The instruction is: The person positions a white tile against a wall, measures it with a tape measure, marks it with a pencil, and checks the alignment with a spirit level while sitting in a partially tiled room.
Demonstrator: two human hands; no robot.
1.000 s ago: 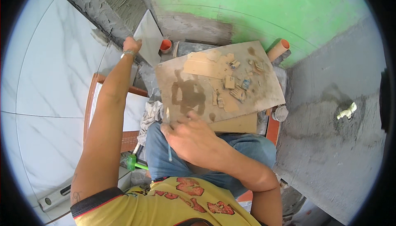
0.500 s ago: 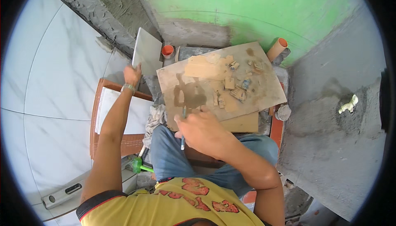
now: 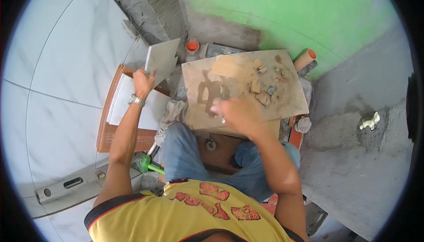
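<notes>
While the left hand (image 3: 143,82) clenches the lower corner of a small grey tile (image 3: 161,61), that tile stands tilted on edge against the pale tiled wall (image 3: 66,65), its flat matte face turned toward the person. It is roughly square, plain grey and unmarked; its longer run goes from the held lower-left corner up and to the right, toward the orange pipe (image 3: 192,46). A wristwatch (image 3: 136,100) sits on the wrist below that grip.

The right hand (image 3: 234,113) is closed around a thin pencil-like tool (image 3: 223,119), of which only a short pale end shows under the fingers, pointing down toward the person. This hand lies over the near edge of a brown board (image 3: 282,100), smeared with mortar, that serves as a tabletop across the knees.

Counted: one grey tile in hand; one stack of tiles (image 3: 115,114) with reddish edges and a white top beside the left forearm; two orange pipe ends, the second (image 3: 305,58) at the board's far right corner; several small mortar-caked scraps (image 3: 265,89) on the board, too blurred to number; one level (image 3: 73,184) and one green-handled tool (image 3: 148,164) on the floor at the left; one white fitting (image 3: 370,121) on the grey render at the right.
</notes>
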